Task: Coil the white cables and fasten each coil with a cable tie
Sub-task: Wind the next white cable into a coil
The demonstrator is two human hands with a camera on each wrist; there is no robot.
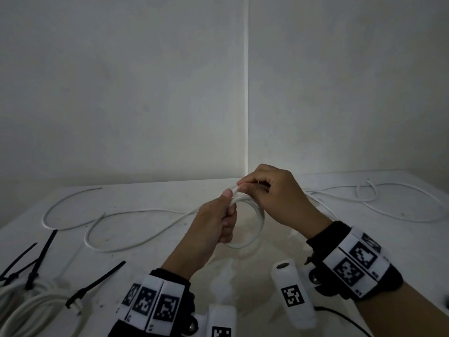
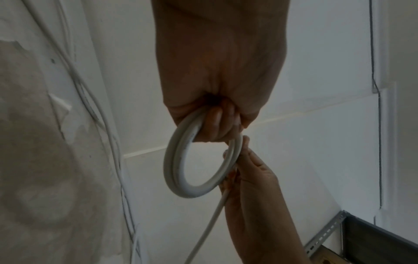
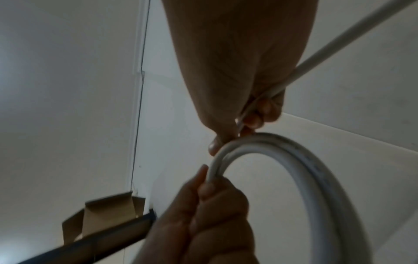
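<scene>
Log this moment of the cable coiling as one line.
step: coiling | left hand: grips white cable coil | right hand: pinches cable at coil top | tail on table | loose cable tie: untouched

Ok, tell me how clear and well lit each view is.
Head view: dim, corners darkened, yet left hand, right hand and coil read sharply. Left wrist view: underexposed hand, coil fairly crisp. Right wrist view: motion blur smears the coil and left hand.
</scene>
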